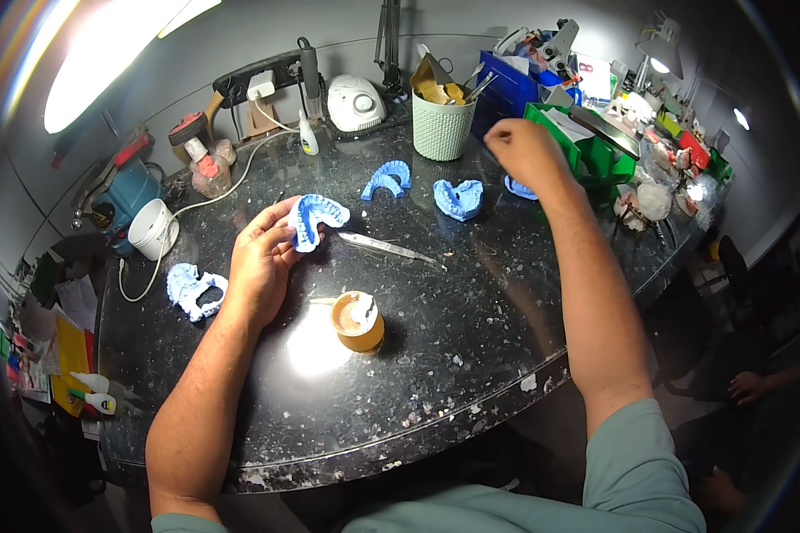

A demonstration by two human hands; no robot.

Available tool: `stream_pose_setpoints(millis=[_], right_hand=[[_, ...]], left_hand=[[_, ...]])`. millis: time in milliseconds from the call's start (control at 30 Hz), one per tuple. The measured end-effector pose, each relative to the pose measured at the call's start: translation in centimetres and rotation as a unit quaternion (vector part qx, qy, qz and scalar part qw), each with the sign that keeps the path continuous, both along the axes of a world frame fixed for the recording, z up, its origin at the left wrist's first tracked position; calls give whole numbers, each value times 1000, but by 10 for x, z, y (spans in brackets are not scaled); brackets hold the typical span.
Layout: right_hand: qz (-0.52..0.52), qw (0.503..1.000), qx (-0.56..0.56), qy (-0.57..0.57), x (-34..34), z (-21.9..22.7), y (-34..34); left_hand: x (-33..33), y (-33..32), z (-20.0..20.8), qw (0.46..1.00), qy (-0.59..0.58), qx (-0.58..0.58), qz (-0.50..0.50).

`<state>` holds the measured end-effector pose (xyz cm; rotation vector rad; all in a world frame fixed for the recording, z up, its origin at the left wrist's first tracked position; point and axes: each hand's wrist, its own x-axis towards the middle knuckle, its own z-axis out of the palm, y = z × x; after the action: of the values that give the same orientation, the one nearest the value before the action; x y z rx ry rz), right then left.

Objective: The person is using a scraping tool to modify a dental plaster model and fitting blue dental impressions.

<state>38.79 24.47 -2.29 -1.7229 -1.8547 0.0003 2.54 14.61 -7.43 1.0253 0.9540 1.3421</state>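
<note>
My left hand (266, 259) grips a blue dental cast (318, 218) by its edge, the row of teeth facing up. My right hand (526, 153) is raised at the back right, beside a green bin. Its fingers are curled together, and whatever they may hold is too small or hidden to make out. Below it lies a partly covered blue cast (519, 188). Two more blue casts, one arch-shaped (387, 179) and one fuller (458, 200), rest between my hands. A metal dental tool (391, 248) lies beside the held cast. Nearer me stands an amber cup (359, 327) with white material in it.
Another blue cast (194, 291) sits left of my left forearm. Along the back are a pale woven basket (444, 129), a white machine (356, 103), a small bottle (308, 135) and a green bin (596, 158). A white bucket (154, 228) and a cable (206, 206) are at left.
</note>
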Motion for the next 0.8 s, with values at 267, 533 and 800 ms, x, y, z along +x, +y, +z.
stream_pose_setpoints(millis=[267, 533, 800], right_hand=[[222, 967, 114, -38, -69, -51, -4], [185, 981, -49, -29, -73, -29, -16], [358, 897, 238, 104, -103, -23, -29]], left_hand=[[3, -1, -2, 997, 80, 17, 14], [3, -4, -8, 945, 301, 76, 99], [9, -15, 3, 808, 508, 212, 208]])
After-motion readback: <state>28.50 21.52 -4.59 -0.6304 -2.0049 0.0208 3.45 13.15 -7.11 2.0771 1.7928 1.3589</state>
